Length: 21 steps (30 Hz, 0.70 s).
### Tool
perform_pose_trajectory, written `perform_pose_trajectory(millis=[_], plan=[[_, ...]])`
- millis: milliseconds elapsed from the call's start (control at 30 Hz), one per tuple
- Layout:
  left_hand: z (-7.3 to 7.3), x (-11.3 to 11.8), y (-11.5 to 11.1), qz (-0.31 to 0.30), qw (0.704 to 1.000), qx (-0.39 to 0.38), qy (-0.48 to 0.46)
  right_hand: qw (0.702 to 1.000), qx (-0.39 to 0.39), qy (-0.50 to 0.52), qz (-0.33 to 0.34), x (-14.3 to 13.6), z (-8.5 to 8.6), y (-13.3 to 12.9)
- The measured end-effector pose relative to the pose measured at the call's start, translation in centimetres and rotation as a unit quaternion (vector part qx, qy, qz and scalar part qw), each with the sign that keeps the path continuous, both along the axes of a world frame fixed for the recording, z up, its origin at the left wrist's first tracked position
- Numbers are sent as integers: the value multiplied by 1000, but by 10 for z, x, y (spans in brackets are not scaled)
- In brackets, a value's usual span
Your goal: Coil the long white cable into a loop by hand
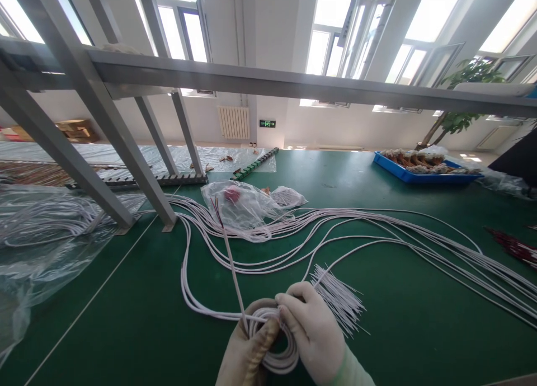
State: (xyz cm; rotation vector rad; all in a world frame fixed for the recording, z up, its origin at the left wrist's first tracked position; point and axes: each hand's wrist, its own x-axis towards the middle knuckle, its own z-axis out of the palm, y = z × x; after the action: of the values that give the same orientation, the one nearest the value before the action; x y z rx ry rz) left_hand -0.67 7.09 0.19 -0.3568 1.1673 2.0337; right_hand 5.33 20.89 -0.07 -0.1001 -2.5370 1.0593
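My left hand and my right hand, both in pale gloves, hold a small coil of white cable near the bottom of the view. The left hand grips the coil from the left; the right hand's fingers press on its top right. One free cable end with bared red wires sticks up from the coil toward a plastic bag. The cable's other part loops off left across the green table. A bundle of thin white ties lies just right of the right hand.
Several long white cables fan across the table to the right. A clear plastic bag with a red item lies behind them. Grey metal frame legs stand at left over plastic sheeting. A blue tray sits far right.
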Motion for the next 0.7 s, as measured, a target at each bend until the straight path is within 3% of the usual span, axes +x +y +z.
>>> perform_pose_trajectory(millis=[100,167,233,333,433,533,633,700], plan=[[0,-2,-1,-27,999,-27,14,999,-2,-32,3,-3,1,0],[-2,-2,-2,-12,999,-49,-8,998,-28,-46,19,-5,0,4],[-5,0,-3,14,999,-37,-6,992,-115,-46,9,-7,-3,10],[-9,5,-3,35,999,-4,22,960,-267,-69,-42,-7,-9,22],[-9,8,-4,45,999,4,9,942,-309,-131,3,-3,-8,27],[-8,6,-7,21,1000,-5,16,962,-254,-77,56,3,-2,26],[-7,1,-11,-44,997,-20,59,992,-95,24,83,6,6,25],[-6,-2,-14,-69,995,-22,71,997,-22,-6,72,5,13,27]])
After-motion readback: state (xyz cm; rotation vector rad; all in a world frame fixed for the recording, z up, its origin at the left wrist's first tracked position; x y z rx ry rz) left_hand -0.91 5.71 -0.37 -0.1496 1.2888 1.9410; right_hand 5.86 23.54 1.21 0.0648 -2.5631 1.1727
